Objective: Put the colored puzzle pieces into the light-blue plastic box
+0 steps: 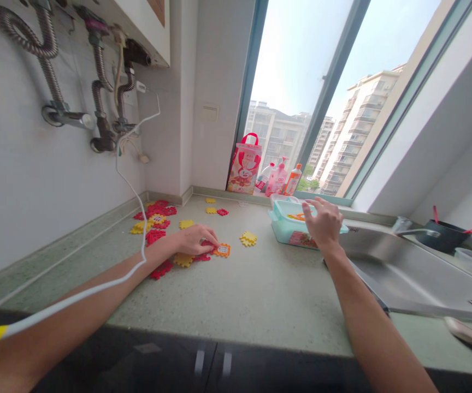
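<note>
White cable sweeps in from eight o'clock. The left hand is bent narrow, fingertips at an orange tile near its three o'clock; I cannot tell if it grips. The tile looks light and fairly stiff, best pinched by its notched edges. The right hand, fingers spread, shows nothing held above the tub, toward two o'clock.

Turquoise tub on a counter
Right hand at the tub; left hand on toothed pieces left of it.
</note>
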